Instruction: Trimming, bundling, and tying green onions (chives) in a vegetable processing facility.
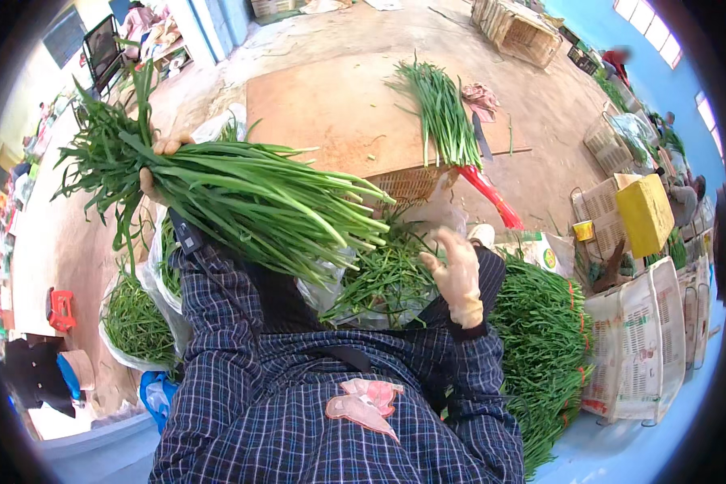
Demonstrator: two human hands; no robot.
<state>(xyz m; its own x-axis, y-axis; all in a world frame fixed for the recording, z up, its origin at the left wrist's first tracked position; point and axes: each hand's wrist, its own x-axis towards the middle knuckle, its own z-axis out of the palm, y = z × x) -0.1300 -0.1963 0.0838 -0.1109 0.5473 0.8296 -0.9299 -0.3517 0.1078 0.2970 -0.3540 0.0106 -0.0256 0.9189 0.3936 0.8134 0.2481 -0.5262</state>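
My left hand [170, 144] grips a large bunch of long green chives [260, 193] near its leafy end. The pale cut stems fan out towards the middle of the view. My right hand [457, 275], in a cream glove, is raised with nothing in it, thumb and fingers apart. Below it, loose green trimmings [393, 272] lie in a clear plastic bag between my legs. In front, a smaller chive bunch [448, 115] rests on a wooden board [320, 109]. Red ties [490, 196] hang by its stem ends, and a dark flat blade [481, 136] lies alongside.
Tied chive bundles [538, 339] are heaped at my right, beside plastic crates [635, 345] and a yellow container [644, 215]. Bags of greens [139, 320] stand at my left. A crumpled pink cloth [481, 100] lies on the board. Other people are along the right wall.
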